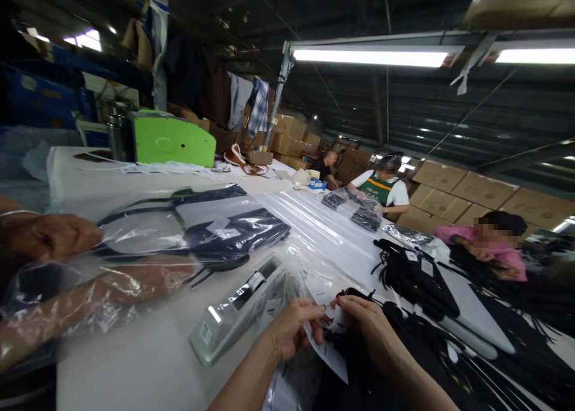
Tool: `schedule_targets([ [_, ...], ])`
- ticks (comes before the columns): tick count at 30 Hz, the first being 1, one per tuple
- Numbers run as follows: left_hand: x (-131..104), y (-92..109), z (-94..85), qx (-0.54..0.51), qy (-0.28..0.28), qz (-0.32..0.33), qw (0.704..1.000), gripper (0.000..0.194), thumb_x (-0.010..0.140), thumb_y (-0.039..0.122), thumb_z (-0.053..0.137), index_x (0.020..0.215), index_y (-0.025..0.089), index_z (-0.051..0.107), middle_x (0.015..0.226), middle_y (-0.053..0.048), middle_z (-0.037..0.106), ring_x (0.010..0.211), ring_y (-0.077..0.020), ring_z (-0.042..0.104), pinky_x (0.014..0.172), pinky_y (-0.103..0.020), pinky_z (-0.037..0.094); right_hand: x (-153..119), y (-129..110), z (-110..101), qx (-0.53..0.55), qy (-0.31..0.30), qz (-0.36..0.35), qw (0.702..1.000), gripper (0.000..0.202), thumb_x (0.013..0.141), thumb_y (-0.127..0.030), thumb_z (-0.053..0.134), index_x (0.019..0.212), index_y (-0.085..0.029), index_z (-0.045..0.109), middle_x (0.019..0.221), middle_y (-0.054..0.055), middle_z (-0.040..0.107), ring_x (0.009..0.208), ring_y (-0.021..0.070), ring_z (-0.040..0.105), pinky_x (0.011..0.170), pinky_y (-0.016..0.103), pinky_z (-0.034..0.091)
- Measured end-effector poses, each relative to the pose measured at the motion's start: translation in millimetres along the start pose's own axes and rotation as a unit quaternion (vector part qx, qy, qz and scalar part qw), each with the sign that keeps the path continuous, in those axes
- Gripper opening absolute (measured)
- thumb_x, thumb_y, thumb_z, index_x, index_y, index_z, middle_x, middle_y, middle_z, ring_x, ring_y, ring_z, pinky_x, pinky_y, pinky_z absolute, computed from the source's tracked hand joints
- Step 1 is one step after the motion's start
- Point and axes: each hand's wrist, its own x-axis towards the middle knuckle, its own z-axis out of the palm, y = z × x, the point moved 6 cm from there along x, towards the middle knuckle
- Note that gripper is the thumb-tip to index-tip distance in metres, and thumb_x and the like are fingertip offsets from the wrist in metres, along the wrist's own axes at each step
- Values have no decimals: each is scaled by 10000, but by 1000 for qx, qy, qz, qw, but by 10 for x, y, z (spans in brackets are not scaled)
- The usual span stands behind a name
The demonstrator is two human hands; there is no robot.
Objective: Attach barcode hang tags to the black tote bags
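My left hand (294, 327) pinches a printed white paper label (330, 354), whose long end hangs down below the fingers. Close beside it, my right hand (366, 321) has thumb and finger closed on a small curled white label piece (336, 320). Whether the two pieces are joined I cannot tell. Black fabric items lie beneath and to the right of my hands, partly hidden by them. Just left of my left hand stands a pale grey tape dispenser (236, 309). Clear plastic film (299, 273) lies crumpled behind my fingers.
At the left, another person's hand (58, 236) and forearm handle a clear-bagged dark item (229, 234). Black strapped goods (417, 273) pile up at right. A green machine (175, 140) stands at the table's back left. Several co-workers sit or stand farther off.
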Motion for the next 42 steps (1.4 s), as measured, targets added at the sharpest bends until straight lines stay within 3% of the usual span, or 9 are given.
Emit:
schedule_targets([
  [4,25,-24,-9,-30,18,0,999,223,528,285,663,648,105,612,519,-16,581,343,-66,442,326,-179,152,-20,-9,38,9,-20,17,1000,260,625,-396,619,660,-139,627,585,0,567,551,127,463,550,244,336],
  [10,2,-56,-37,-43,35,-31,998,132,485,212,632,530,103,574,404,-15,530,288,-54,362,324,-185,110,-11,32,39,-55,-36,49,997,116,528,-250,642,570,-146,612,529,-21,554,520,106,455,548,238,328],
  [14,-19,-37,-39,-64,38,-28,997,95,466,179,617,482,109,555,396,-3,516,289,-52,350,326,-189,115,-2,52,92,-95,-53,48,993,114,504,-257,626,497,-155,574,471,-33,521,477,92,412,503,232,290],
  [19,-18,-13,-85,-97,41,-6,994,82,446,156,599,497,93,594,427,-19,549,400,-101,471,412,-206,319,-12,63,157,-83,-73,57,992,107,488,-237,621,529,-158,561,497,-34,536,481,88,423,492,220,298],
  [22,5,-31,-129,-122,42,-8,992,73,435,155,571,471,92,585,428,-14,541,424,-105,474,471,-224,358,-30,58,190,-65,-92,75,991,135,461,-213,624,570,-154,568,536,-20,568,518,108,474,528,228,343],
  [31,14,-7,-168,-166,31,-31,985,95,426,153,496,479,109,561,450,-15,531,463,-115,469,531,-237,360,21,0,69,-133,-80,50,987,126,486,-210,535,555,-158,626,489,-27,537,490,109,431,507,239,306],
  [34,25,-16,-194,-164,31,-24,986,72,434,128,503,477,106,557,417,1,497,419,-93,424,490,-219,317,69,-59,-15,-161,-51,3,986,122,535,-245,516,569,-172,607,498,-25,530,480,116,428,487,245,302],
  [38,37,-35,-213,-161,27,-15,986,29,426,109,499,424,101,527,409,-8,487,386,-84,396,450,-219,270,92,-242,-83,-306,20,-111,945,114,633,-245,475,624,-195,577,548,-12,536,531,149,472,527,268,333],
  [42,11,2,-196,-181,29,-9,983,34,422,107,494,388,112,494,397,5,464,394,-80,404,463,-213,296,0,-419,-30,-463,80,-257,844,127,745,-204,449,795,-203,565,696,21,606,676,192,546,680,329,373],
])
